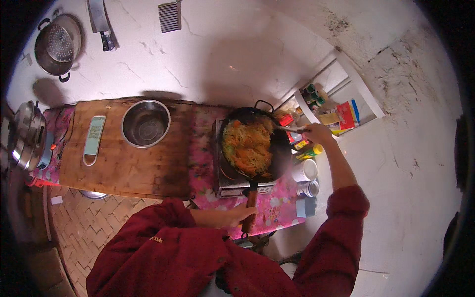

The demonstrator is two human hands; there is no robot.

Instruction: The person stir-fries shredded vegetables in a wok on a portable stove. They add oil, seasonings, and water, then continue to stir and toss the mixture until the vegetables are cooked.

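A black wok (pixel 280 159) sits on a portable stove (pixel 226 190), holding a heap of shredded orange and pale green food (pixel 246 146) on its left side. My left hand (pixel 243 215) is at the wok's wooden handle (pixel 251 202), its thumb and fingers against it. At the upper right, over the wok's rim, my right hand (pixel 315 133) is closed on the handle of a cooking utensil (pixel 291 129); the utensil's far end reaches into the wok and cannot be made out clearly.
Left of the stove lies a wooden board (pixel 163 170) with a steel bowl (pixel 146 124) and a phone (pixel 94 139). Right of the wok stand a white tub (pixel 306 170), a can (pixel 308 188) and a yellow-capped bottle (pixel 315 150). A corner shelf (pixel 358 83) holds jars and packets. A cleaver (pixel 99 22) hangs above.
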